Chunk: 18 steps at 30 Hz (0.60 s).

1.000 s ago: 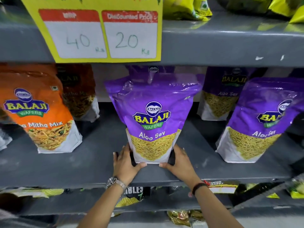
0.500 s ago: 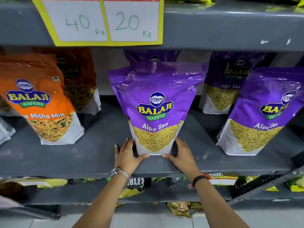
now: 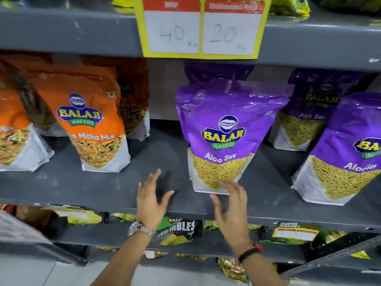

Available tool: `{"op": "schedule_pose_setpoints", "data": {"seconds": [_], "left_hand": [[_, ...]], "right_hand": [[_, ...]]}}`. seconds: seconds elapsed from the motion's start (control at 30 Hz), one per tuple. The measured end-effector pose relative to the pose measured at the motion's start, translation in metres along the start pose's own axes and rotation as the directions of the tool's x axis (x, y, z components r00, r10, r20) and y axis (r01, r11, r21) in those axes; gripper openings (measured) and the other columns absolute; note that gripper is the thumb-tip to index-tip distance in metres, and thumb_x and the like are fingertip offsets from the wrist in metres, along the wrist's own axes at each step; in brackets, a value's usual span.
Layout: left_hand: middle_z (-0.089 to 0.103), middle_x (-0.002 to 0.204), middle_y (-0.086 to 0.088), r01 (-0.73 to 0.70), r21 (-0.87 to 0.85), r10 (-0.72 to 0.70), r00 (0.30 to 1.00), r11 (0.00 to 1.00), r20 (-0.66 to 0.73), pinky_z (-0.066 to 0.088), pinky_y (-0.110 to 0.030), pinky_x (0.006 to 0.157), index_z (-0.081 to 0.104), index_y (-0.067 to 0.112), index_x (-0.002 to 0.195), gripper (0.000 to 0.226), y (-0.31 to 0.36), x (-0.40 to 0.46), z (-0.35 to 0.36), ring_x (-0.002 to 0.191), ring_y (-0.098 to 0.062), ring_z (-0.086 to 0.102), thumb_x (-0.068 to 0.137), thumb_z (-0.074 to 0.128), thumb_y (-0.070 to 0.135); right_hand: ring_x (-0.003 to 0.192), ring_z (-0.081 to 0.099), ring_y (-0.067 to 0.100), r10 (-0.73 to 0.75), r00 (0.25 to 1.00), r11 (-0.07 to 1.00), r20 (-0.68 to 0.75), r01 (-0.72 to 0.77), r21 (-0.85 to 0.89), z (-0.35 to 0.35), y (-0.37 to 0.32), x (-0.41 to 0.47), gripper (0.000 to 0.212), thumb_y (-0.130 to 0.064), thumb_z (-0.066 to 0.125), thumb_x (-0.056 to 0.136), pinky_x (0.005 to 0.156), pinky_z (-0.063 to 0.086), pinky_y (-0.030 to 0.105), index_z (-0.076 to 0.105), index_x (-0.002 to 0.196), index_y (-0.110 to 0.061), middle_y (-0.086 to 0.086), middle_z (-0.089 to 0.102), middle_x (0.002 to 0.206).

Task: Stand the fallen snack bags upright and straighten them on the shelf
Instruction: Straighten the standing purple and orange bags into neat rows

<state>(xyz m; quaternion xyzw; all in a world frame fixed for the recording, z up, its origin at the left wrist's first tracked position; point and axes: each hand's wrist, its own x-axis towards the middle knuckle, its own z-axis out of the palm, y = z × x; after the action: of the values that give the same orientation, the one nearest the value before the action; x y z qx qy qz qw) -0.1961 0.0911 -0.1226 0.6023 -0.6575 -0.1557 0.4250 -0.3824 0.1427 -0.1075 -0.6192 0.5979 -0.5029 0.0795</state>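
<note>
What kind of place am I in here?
Most likely a grocery shop aisle: grey metal shelf stocked with Aloo Sev bags and a handwritten price tag showing 40 discounted to 20.

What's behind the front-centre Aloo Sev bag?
Behind the front-centre Aloo Sev bag only the dark purple top of a second bag shows, with part of a logo. The front bag covers everything below, so its label, base and stance can't be seen.
</note>
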Motion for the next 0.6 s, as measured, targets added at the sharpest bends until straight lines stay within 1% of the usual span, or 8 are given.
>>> {"op": "schedule_pose_setpoints", "data": {"seconds": [0.13, 0.2, 0.27, 0.33, 0.4, 0.47, 0.53, 0.6], "left_hand": [[0.046, 0.135, -0.017, -0.009, 0.089, 0.026, 0.982, 0.996, -0.188, 0.030, -0.055, 0.103, 0.042, 0.004, 0.126, 0.064, -0.045, 0.017, -0.062, 0.122, -0.037, 0.046, 0.079, 0.053, 0.044], [0.041, 0.138, -0.024, 0.034, 0.122, -0.003, 0.968, 0.992, -0.251, 0.036, -0.054, 0.098, 0.039, 0.001, 0.127, 0.076, -0.068, 0.030, -0.087, 0.124, -0.039, 0.041, 0.077, 0.044, 0.058], [0.031, 0.144, -0.023, 0.106, 0.104, -0.075, 0.962, 0.989, -0.261, 0.035, -0.057, 0.100, 0.032, 0.003, 0.132, 0.080, -0.098, 0.047, -0.113, 0.130, -0.039, 0.033, 0.074, 0.051, 0.056], [0.024, 0.147, -0.022, 0.140, 0.056, -0.131, 0.981, 0.989, -0.143, 0.030, -0.058, 0.106, 0.022, 0.003, 0.136, 0.098, -0.126, 0.069, -0.133, 0.134, -0.036, 0.026, 0.065, 0.063, 0.058], [0.020, 0.150, -0.015, 0.169, -0.037, -0.166, 0.984, 0.985, 0.063, 0.023, -0.048, 0.112, 0.011, 0.004, 0.139, 0.127, -0.148, 0.092, -0.149, 0.137, -0.029, 0.021, 0.045, 0.068, 0.068], [0.024, 0.146, 0.003, 0.187, -0.149, -0.151, 0.963, 0.971, 0.225, 0.026, -0.035, 0.110, 0.008, 0.011, 0.140, 0.139, -0.159, 0.113, -0.156, 0.134, -0.014, 0.025, 0.031, 0.066, 0.075], [0.035, 0.128, 0.019, 0.200, -0.203, -0.122, 0.932, 0.959, 0.341, 0.032, -0.021, 0.096, 0.020, 0.022, 0.133, 0.120, -0.168, 0.132, -0.155, 0.122, -0.003, 0.037, 0.035, 0.073, 0.066], [0.041, 0.117, 0.013, 0.242, -0.203, -0.146, 0.906, 0.949, 0.397, 0.033, -0.024, 0.088, 0.028, 0.021, 0.127, 0.093, -0.175, 0.141, -0.150, 0.117, -0.013, 0.042, 0.053, 0.083, 0.035]], "right_hand": [[0.111, 0.039, 0.012, -0.112, 0.963, 0.994, 0.245, 0.111, 0.017, 0.052, -0.037, 0.008, 0.032, -0.013, 0.054, 0.086, 0.104, 0.023, 0.014, 0.050, 0.118, -0.011, 0.011, 0.056, 0.113], [0.117, 0.039, 0.015, -0.074, 0.939, 0.997, 0.336, 0.077, 0.005, 0.080, -0.046, 0.015, 0.038, -0.012, 0.054, 0.087, 0.104, 0.024, 0.021, 0.046, 0.125, -0.009, 0.015, 0.053, 0.121], [0.128, 0.036, 0.021, 0.008, 0.909, 0.999, 0.416, -0.021, 0.028, 0.118, -0.059, 0.025, 0.050, -0.021, 0.056, 0.087, 0.107, 0.023, 0.024, 0.037, 0.132, -0.010, 0.013, 0.044, 0.133], [0.138, 0.023, 0.022, 0.090, 0.860, 0.990, 0.503, -0.130, 0.046, 0.159, -0.072, 0.037, 0.071, -0.029, 0.063, 0.083, 0.110, 0.015, 0.023, 0.025, 0.139, -0.010, 0.011, 0.030, 0.146], [0.142, 0.011, 0.019, 0.164, 0.796, 0.975, 0.582, -0.221, 0.028, 0.197, -0.086, 0.050, 0.091, -0.035, 0.070, 0.076, 0.111, 0.010, 0.022, 0.012, 0.143, -0.012, 0.006, 0.015, 0.154], [0.141, 0.015, 0.019, 0.197, 0.781, 0.958, 0.593, -0.281, 0.052, 0.222, -0.096, 0.061, 0.103, -0.037, 0.077, 0.067, 0.113, 0.016, 0.031, 0.011, 0.143, -0.016, 0.004, 0.017, 0.154], [0.135, 0.030, 0.020, 0.198, 0.802, 0.946, 0.564, -0.307, 0.103, 0.239, -0.103, 0.071, 0.099, -0.034, 0.082, 0.061, 0.112, 0.030, 0.039, 0.022, 0.139, -0.018, 0.004, 0.034, 0.147], [0.128, 0.042, 0.022, 0.207, 0.813, 0.952, 0.544, -0.296, 0.080, 0.247, -0.106, 0.076, 0.085, -0.031, 0.081, 0.062, 0.104, 0.038, 0.040, 0.033, 0.131, -0.021, 0.004, 0.046, 0.137]]}}
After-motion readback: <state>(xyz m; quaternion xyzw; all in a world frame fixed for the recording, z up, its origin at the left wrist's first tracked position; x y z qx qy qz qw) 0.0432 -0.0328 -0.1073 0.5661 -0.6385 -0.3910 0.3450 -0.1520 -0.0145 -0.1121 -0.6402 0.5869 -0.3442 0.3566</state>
